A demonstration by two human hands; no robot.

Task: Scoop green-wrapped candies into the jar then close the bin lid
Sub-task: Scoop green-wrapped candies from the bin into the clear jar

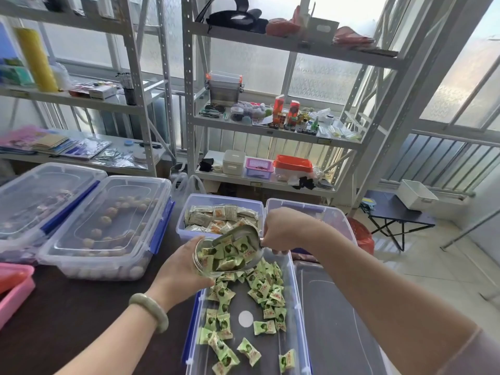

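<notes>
Dark tabletop (pixel 81 307), metal scoop (pixel 238 239), clear round jar (pixel 201 262)

Jar (pixel 205 259) mostly behind scoop (pixel 238 247); bin (pixel 293 293) cut off below

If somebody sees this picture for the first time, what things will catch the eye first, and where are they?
At the centre, the right hand tips a metal scoop full of green-wrapped candies into a clear jar, which the left hand holds over the open bin. More green candies lie scattered in that bin. At the left stands a closed bin of round brown sweets.
</notes>
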